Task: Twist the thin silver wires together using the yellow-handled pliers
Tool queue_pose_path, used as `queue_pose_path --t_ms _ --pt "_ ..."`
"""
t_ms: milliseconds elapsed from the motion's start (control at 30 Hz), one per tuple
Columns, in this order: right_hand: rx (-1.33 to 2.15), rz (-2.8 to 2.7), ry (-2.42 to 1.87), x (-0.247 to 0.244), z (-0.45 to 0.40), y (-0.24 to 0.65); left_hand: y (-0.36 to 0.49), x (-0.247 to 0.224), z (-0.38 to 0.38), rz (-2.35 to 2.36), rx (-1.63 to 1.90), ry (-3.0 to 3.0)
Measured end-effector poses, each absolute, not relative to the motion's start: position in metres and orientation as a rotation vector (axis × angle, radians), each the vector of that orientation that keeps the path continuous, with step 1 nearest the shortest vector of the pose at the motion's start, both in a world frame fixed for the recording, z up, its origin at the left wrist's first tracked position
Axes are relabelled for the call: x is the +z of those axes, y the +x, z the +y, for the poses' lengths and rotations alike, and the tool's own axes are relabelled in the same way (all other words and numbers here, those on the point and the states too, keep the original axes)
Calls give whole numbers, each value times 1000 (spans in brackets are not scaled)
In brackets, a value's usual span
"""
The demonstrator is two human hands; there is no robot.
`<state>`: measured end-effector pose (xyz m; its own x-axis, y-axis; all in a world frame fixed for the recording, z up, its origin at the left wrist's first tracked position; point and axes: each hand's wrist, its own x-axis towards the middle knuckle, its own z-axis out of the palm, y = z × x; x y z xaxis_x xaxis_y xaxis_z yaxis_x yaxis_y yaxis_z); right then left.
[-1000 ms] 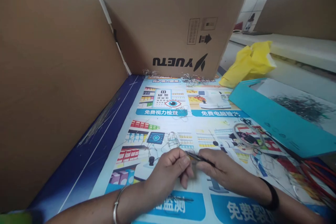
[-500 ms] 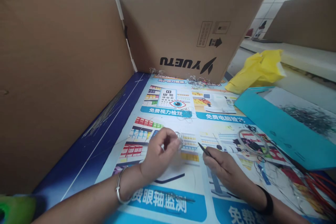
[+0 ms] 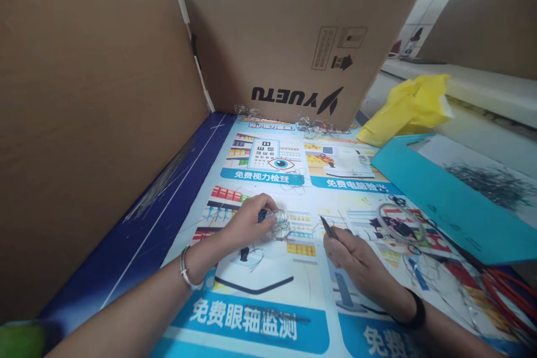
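At the middle of the printed sheet (image 3: 306,268), my left hand (image 3: 254,218) curls its thumb and index finger about the near edge of a tangle of thin wire (image 3: 281,226). A silver bangle circles that wrist. To the right, my right hand (image 3: 352,251) is closed around dark, pointed tweezers (image 3: 326,226), their tip toward the upper left, apart from the tangle. Its palm hides the tweezers' other end. A loose wire loop (image 3: 257,260) lies below my left hand.
Cardboard panels (image 3: 268,28) stand at the left and back. On the right are a turquoise box (image 3: 444,201) holding many dark wire pieces (image 3: 490,184), a yellow bag (image 3: 406,109), a pale ring (image 3: 400,224) and red-orange handles (image 3: 509,296). More wire tangles (image 3: 312,126) lie along the back panel.
My left hand has turned and its pinched fingers have spread around the wire tangle. The right hand still holds the tweezers, nearly in place. The whole view has shifted slightly.
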<state>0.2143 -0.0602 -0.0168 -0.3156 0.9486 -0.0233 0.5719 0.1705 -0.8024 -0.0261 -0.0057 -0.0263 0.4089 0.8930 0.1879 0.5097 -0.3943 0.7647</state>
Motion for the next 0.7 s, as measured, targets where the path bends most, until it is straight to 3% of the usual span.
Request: queue_pose_path --t_ms 700 --pt "891 -1972 -1413 -15 -62 210 -14 -13 -20 1304 890 2156"
